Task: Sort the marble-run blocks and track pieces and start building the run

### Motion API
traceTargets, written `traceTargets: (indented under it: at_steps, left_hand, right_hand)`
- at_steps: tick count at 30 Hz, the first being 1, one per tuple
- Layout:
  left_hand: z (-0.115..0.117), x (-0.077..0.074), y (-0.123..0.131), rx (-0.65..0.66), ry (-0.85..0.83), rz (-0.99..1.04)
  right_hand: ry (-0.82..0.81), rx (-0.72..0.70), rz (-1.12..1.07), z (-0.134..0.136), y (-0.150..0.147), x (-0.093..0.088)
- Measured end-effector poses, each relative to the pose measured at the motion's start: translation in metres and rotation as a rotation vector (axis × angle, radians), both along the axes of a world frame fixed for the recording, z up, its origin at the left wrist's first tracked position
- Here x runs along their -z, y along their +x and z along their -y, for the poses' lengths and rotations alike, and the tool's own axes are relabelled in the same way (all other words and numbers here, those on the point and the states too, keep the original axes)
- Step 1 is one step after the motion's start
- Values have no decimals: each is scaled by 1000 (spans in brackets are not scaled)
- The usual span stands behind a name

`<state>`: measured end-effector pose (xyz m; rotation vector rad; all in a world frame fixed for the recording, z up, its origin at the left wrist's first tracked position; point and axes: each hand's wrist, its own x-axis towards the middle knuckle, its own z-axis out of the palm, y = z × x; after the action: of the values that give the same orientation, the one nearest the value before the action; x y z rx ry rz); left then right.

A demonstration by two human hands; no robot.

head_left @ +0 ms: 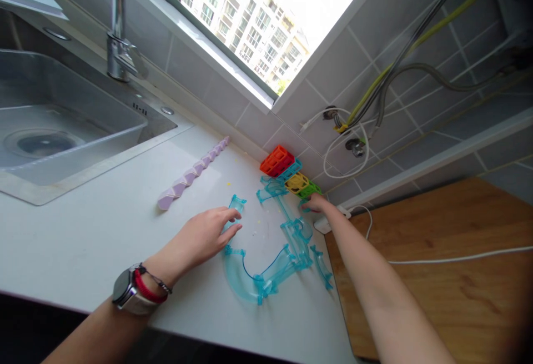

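Observation:
My left hand [219,229] hovers over the left side of a group of clear blue plastic track pieces, its thumb and fingers apart with nothing between them. Beneath and just beyond its fingertips lies a straight track piece [237,203]. A curved track piece [241,283] sits nearer me. At the far right, my right hand [317,203] has its fingers closed on a small clear blue track piece [305,207], partly hidden by the hand. Right beside it are a green lattice block [308,189] and a yellow one [296,182]. A loose short piece [321,268] lies at the right.
Red [277,161] and blue lattice blocks [290,169] stand against the tiled wall. A lilac segmented stick [194,174] lies on the white counter [183,258]. Left are a sink [95,158] and faucet [119,53]. A power strip [328,222] and wooden board [453,292] are at right.

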<state>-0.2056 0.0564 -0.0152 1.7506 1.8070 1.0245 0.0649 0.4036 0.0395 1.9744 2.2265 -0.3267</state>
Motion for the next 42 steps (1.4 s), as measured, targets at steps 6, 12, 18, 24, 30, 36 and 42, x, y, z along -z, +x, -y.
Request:
traceTargets:
  at_steps: [6, 12, 18, 24, 30, 36, 42]
  left_hand:
    - [-1, 0, 1, 12, 10, -2]
    - [-1, 1, 2, 12, -6, -1]
    - [3, -3, 3, 11, -35, 22]
    - [4, -7, 6, 4, -55, 30]
    - [3, -8, 7, 11, -73, 19]
    - [2, -5, 7, 7, -71, 27]
    - [1, 2, 7, 10, -45, 31]
  right_hand:
    - [92, -390, -78, 24, -55, -53]
    - [130, -694, -119, 46, -158, -49]
    - [147, -681, 16, 27, -225, -6]
    - [209, -631, 178, 8, -245, 9]
    - [273, -619, 297, 9, -253, 9]
    - [359, -669, 318, 23, -246, 10]
    - [488, -694, 158, 50, -225, 4]
